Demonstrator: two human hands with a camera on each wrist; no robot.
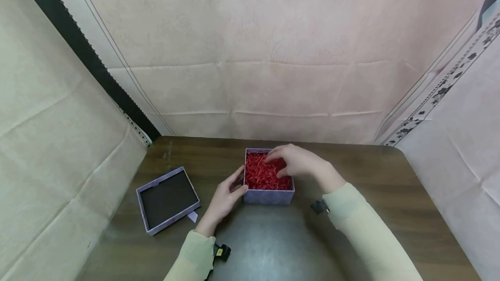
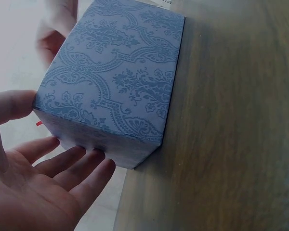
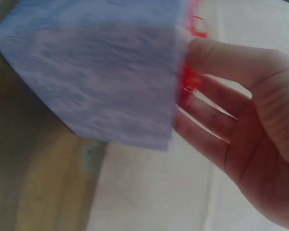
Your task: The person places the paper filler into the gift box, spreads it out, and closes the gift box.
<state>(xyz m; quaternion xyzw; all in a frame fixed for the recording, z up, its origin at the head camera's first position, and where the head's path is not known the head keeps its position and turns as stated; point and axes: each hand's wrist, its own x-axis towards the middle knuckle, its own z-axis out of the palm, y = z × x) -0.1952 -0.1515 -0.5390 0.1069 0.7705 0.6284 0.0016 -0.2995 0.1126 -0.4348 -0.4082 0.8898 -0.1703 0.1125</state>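
A lidless purple-blue patterned box [image 1: 269,197] stands on the table, filled with red shredded paper [image 1: 262,172]. My left hand [image 1: 226,196] touches the box's left side. In the left wrist view, the fingers [image 2: 70,171] lie fairly straight against one face, with the thumb at a corner. From the right, my right hand [image 1: 298,162] reaches over the rim, fingertips in the shreds and thumb apart from the fingers. The right wrist view shows this hand [image 3: 250,110] beside the blurred box, with red strands by its fingers; the fingertips are hidden.
The box lid [image 1: 169,198] lies inside-up on the left of the brown wooden table [image 1: 351,185], its dark inner face showing and a small purple tab [image 1: 192,216] at its corner. Pale cloth [image 1: 273,55] hangs behind the table and along both sides.
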